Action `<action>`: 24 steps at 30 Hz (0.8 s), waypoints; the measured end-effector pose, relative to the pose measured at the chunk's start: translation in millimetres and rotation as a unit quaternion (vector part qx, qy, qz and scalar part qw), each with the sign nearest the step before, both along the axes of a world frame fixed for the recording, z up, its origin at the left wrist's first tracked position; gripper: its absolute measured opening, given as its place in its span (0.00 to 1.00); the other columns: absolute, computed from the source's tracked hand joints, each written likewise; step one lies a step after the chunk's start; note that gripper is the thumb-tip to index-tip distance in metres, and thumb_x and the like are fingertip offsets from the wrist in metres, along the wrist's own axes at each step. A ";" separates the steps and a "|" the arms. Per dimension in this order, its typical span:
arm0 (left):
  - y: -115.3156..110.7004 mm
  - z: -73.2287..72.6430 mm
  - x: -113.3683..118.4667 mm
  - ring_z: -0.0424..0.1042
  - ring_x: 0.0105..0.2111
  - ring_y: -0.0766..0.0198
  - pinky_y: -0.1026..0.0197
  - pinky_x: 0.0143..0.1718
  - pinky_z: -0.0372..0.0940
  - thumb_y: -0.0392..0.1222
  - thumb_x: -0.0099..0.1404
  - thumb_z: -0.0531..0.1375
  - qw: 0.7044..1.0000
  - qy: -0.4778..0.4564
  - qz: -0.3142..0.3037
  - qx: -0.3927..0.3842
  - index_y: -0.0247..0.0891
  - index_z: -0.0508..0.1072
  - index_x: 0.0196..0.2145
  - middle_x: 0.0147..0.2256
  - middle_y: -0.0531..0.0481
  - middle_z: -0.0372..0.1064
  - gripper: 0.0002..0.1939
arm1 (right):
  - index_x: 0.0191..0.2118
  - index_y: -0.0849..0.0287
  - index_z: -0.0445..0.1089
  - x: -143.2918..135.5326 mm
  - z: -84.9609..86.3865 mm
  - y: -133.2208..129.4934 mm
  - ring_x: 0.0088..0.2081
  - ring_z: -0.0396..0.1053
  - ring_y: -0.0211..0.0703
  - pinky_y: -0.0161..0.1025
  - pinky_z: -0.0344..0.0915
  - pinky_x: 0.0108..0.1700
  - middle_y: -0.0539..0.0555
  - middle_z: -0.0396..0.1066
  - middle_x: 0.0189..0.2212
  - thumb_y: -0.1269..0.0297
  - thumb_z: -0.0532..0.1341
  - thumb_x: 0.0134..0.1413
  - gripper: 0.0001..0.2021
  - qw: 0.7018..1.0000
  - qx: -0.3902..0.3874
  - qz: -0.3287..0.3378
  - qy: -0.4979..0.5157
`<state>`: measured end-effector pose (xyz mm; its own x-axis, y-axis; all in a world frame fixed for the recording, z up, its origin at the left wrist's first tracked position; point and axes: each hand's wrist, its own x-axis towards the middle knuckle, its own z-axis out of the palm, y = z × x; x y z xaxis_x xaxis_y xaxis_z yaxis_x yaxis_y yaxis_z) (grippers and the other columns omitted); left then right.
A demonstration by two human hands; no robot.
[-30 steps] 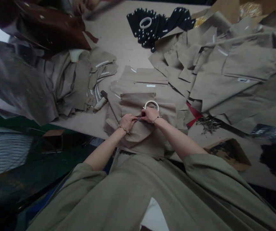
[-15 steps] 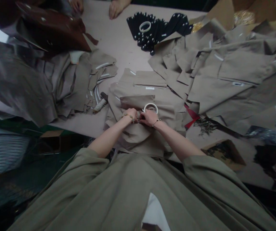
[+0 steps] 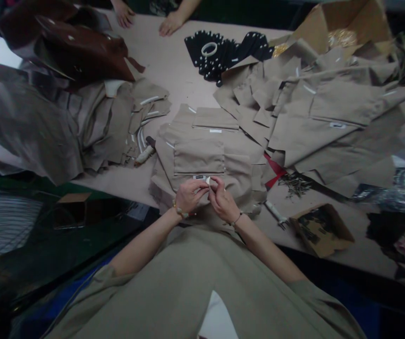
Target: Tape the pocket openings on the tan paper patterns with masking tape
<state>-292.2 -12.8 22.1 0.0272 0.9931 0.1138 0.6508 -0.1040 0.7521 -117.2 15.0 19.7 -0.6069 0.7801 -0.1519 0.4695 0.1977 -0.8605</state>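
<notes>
In the head view, the right hand (image 3: 222,202) narrowly pinches a small white piece (image 3: 208,180); fingertips of the left hand (image 3: 187,195) meet there, their hold too blurred to tell. The piece sits over matte, layered brown fabric (image 3: 242,169), probably raised so both hands reach it. Left lies a wrapped-handled hammer (image 3: 146,154).

White item (image 3: 208,181) between the hands (image 3: 187,195) (image 3: 222,202): partly covered by fingers, unidentifiable. Label (image 3: 199,177) just beyond them: print illegible.

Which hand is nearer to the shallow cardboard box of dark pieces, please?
Right: the right hand is left of the shallow cardboard box; the left hand is farther left.
</notes>
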 end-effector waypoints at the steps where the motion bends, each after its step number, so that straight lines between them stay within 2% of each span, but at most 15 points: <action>1: -3.8 3.3 2.3 0.77 0.43 0.59 0.56 0.50 0.71 0.43 0.71 0.60 1.000 0.011 -0.004 -0.010 0.41 0.78 0.37 0.39 0.46 0.79 0.08 | 0.71 0.61 0.40 1.2 2.9 -2.4 0.43 0.75 0.46 0.43 0.69 0.49 0.61 0.74 0.48 0.63 0.46 0.69 0.29 1.000 -0.019 -0.009 0.003; 2: -7.2 6.3 3.8 0.76 0.43 0.59 0.56 0.50 0.71 0.43 0.72 0.58 1.000 0.022 -0.008 -0.018 0.41 0.78 0.37 0.39 0.46 0.79 0.09 | 0.71 0.60 0.42 2.5 5.2 -3.3 0.43 0.75 0.46 0.43 0.69 0.49 0.60 0.75 0.47 0.62 0.47 0.69 0.28 0.999 -0.033 -0.017 0.002; 4: -13.6 11.4 4.6 0.76 0.44 0.58 0.55 0.50 0.71 0.43 0.73 0.55 0.999 0.046 -0.017 -0.022 0.41 0.77 0.38 0.39 0.44 0.78 0.11 | 0.67 0.57 0.54 5.6 8.6 -1.8 0.43 0.75 0.47 0.41 0.69 0.48 0.58 0.76 0.44 0.60 0.49 0.70 0.24 0.999 -0.044 -0.025 -0.019; 6: -19.8 15.4 3.9 0.75 0.47 0.56 0.53 0.53 0.70 0.43 0.73 0.55 0.997 0.075 -0.020 -0.008 0.41 0.76 0.41 0.42 0.43 0.77 0.10 | 0.58 0.54 0.66 8.6 11.6 1.1 0.42 0.75 0.46 0.39 0.67 0.46 0.56 0.77 0.42 0.57 0.52 0.70 0.17 0.998 -0.035 -0.019 -0.056; 8: -24.8 17.9 3.0 0.73 0.53 0.53 0.50 0.57 0.68 0.45 0.71 0.58 0.994 0.101 -0.041 0.011 0.41 0.75 0.49 0.49 0.41 0.76 0.12 | 0.51 0.54 0.72 10.5 15.0 2.9 0.42 0.75 0.45 0.36 0.66 0.44 0.54 0.78 0.40 0.56 0.54 0.70 0.13 0.996 -0.019 -0.005 -0.086; 11: -27.7 18.2 3.9 0.71 0.58 0.53 0.51 0.60 0.67 0.44 0.70 0.59 0.989 0.123 -0.077 0.017 0.42 0.72 0.57 0.57 0.41 0.73 0.19 | 0.51 0.53 0.74 11.9 21.4 2.6 0.44 0.75 0.45 0.35 0.65 0.44 0.54 0.79 0.43 0.58 0.53 0.71 0.14 0.993 0.009 0.013 -0.115; 14: -26.5 15.8 7.7 0.75 0.52 0.56 0.54 0.56 0.69 0.41 0.74 0.54 0.990 0.130 -0.058 0.006 0.43 0.75 0.53 0.50 0.44 0.77 0.15 | 0.51 0.52 0.75 13.3 27.9 1.0 0.46 0.75 0.45 0.34 0.64 0.44 0.54 0.79 0.46 0.57 0.52 0.72 0.15 0.989 0.032 0.024 -0.142; 17: -26.9 15.0 12.3 0.77 0.45 0.57 0.55 0.51 0.71 0.43 0.75 0.53 0.991 0.133 -0.031 0.006 0.41 0.78 0.46 0.43 0.45 0.80 0.13 | 0.49 0.52 0.75 13.7 28.8 0.0 0.44 0.75 0.45 0.34 0.63 0.42 0.54 0.79 0.44 0.56 0.52 0.71 0.15 0.989 0.036 0.012 -0.144; 19: -30.2 16.4 15.6 0.77 0.42 0.57 0.56 0.48 0.71 0.43 0.75 0.53 0.990 0.136 -0.022 0.014 0.41 0.79 0.43 0.39 0.44 0.80 0.14 | 0.46 0.53 0.75 11.9 22.9 -0.2 0.42 0.75 0.44 0.35 0.64 0.42 0.53 0.79 0.40 0.55 0.53 0.70 0.14 0.994 0.005 0.000 -0.107; 21: -33.9 17.6 18.9 0.77 0.42 0.58 0.56 0.47 0.71 0.42 0.75 0.53 0.991 0.128 -0.036 0.029 0.42 0.79 0.41 0.38 0.44 0.79 0.14 | 0.43 0.55 0.74 9.6 12.0 1.2 0.37 0.74 0.42 0.35 0.65 0.40 0.53 0.78 0.36 0.52 0.52 0.70 0.17 0.996 -0.069 -0.026 -0.039; 23: -33.2 15.5 20.2 0.77 0.43 0.58 0.57 0.49 0.70 0.41 0.74 0.53 0.993 0.102 -0.050 0.034 0.43 0.79 0.40 0.39 0.45 0.79 0.14 | 0.42 0.57 0.72 10.4 0.0 6.4 0.31 0.72 0.40 0.34 0.66 0.36 0.53 0.77 0.32 0.48 0.48 0.71 0.22 0.986 -0.142 -0.086 0.025; 24: -29.5 12.1 19.3 0.77 0.44 0.59 0.57 0.50 0.70 0.41 0.74 0.53 0.995 0.085 -0.041 0.023 0.43 0.79 0.40 0.40 0.45 0.80 0.13 | 0.44 0.59 0.71 13.2 -4.7 11.3 0.30 0.71 0.40 0.34 0.66 0.34 0.54 0.76 0.32 0.47 0.46 0.71 0.23 0.979 -0.154 -0.129 0.043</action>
<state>-273.0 -42.3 34.2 0.1296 0.9808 0.1454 0.7558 -0.1926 0.6259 -104.0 26.3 15.1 -0.4169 0.8342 -0.3611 0.3937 -0.1924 -0.8989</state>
